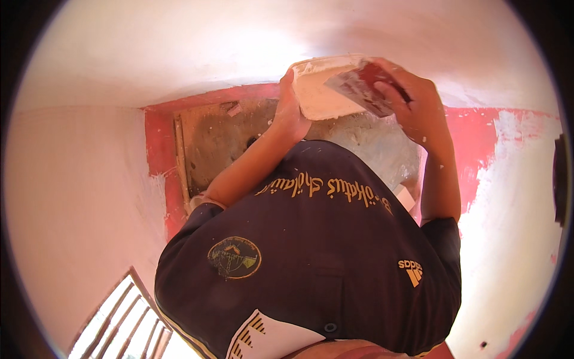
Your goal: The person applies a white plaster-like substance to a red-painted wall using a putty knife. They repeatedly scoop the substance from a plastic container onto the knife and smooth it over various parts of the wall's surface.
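Note:
My left hand (pixel 291 110) grips the left side of a shallow rectangular tray (pixel 313 64), held up in front of my chest. Pale, creamy paste coats the tray's inside. Closed around a flat putty scraper (pixel 366 90) is my right hand (pixel 414 100), at the tray's right side. The scraper's wide blade is smeared with paste, tilts over the tray and hides part of it. Whether the blade touches the paste I cannot tell. Small white specks dot my right wrist.
A whitish wall (pixel 179 54) rises just ahead, with a red painted band (pixel 160 134) low along the walls. Below lies a stained floor (pixel 215 134) with a small pinkish scrap (pixel 234 109). At lower left is a barred window (pixel 122 317).

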The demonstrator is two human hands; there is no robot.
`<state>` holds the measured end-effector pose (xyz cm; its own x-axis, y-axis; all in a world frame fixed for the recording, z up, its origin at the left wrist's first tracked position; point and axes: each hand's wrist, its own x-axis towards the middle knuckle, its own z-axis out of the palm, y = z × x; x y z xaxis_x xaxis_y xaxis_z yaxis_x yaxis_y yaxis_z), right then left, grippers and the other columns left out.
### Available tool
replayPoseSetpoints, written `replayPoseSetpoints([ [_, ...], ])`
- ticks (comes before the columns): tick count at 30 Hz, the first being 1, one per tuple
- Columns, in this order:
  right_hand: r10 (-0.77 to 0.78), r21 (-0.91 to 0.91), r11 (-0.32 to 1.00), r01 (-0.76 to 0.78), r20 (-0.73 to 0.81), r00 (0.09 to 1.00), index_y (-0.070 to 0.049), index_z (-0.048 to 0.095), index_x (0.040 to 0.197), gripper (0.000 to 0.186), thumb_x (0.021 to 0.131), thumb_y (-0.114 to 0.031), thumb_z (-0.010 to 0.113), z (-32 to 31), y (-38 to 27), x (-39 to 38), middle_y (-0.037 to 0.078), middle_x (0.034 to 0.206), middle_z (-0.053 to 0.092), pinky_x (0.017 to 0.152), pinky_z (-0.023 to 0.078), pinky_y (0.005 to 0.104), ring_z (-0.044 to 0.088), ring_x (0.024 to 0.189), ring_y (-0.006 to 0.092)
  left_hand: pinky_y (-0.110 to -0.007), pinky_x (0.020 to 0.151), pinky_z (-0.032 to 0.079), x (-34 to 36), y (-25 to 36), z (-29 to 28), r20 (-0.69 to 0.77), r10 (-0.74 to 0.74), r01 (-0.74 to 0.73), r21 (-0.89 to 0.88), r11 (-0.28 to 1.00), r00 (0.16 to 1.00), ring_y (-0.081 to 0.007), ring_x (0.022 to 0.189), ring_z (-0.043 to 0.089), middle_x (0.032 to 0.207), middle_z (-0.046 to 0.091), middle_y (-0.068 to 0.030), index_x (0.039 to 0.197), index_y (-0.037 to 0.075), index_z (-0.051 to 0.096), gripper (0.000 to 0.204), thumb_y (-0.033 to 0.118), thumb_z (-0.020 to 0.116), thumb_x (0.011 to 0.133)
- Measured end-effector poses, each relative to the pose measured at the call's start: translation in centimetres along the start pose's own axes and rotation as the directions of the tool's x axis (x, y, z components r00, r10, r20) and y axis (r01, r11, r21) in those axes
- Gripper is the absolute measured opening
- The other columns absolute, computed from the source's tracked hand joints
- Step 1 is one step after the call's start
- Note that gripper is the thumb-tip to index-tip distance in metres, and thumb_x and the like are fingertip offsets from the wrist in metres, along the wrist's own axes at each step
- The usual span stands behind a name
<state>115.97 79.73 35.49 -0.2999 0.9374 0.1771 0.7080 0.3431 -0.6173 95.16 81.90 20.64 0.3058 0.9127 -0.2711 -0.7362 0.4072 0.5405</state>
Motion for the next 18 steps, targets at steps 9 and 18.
replayPoseSetpoints([
  [9,0.260,0.352,0.934,-0.063,-0.547,0.796,0.006,0.053,0.134,0.040,0.100,-0.013,0.060,5.7,7.7,-2.5,0.016,0.116,0.069,0.092,0.052,0.0321,0.068,0.103,0.0201,-0.052,0.104,0.045,0.3,0.6,0.4,-0.037,0.097,-0.100,-0.098,0.990,0.995,-0.0302,0.133,0.050,0.147,0.050,-0.0080,0.150,0.014,0.039,0.063,0.056,0.022,0.107],
  [18,0.275,0.341,0.933,-0.111,-0.480,0.833,0.004,0.055,0.134,0.038,0.100,-0.013,0.060,9.5,3.8,-3.0,0.014,0.112,0.070,0.088,0.052,0.0300,0.067,0.100,0.0179,-0.052,0.108,0.042,-0.2,0.4,1.5,-0.129,0.097,-0.095,0.021,0.995,0.987,-0.0289,0.136,0.047,0.147,0.050,-0.0079,0.150,0.014,0.039,0.065,0.058,0.020,0.107],
])
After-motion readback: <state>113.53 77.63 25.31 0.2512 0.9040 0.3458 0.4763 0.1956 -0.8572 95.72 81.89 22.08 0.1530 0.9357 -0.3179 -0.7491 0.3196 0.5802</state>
